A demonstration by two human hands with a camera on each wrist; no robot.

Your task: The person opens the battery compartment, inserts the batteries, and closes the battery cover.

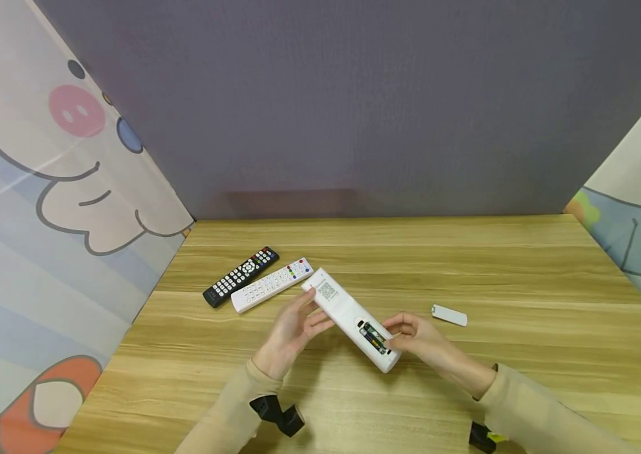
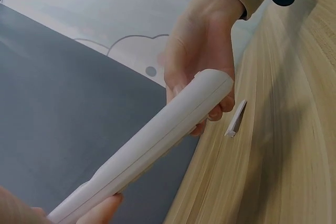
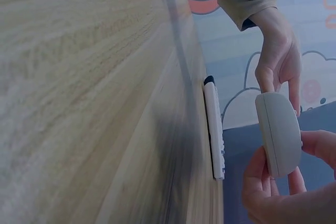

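Observation:
A white remote control (image 1: 344,310) is held above the table, its back turned up. Its battery compartment (image 1: 374,337) lies uncovered near the lower end, with a dark battery inside. My left hand (image 1: 293,329) grips the far end, thumb on the back and fingers underneath. At the lower end, my right hand (image 1: 419,339) pinches the remote, its thumb by the compartment edge. In the right wrist view the remote's rounded end (image 3: 279,135) sits between right thumb and fingers. A white battery cover (image 1: 449,314) lies on the table beyond the right hand.
A black remote (image 1: 241,277) and another white remote (image 1: 272,285) lie side by side on the wooden table (image 1: 524,265), buttons up, at the left. A grey panel (image 1: 354,113) stands along the back edge; cartoon-printed sheets (image 1: 25,208) hang on both sides.

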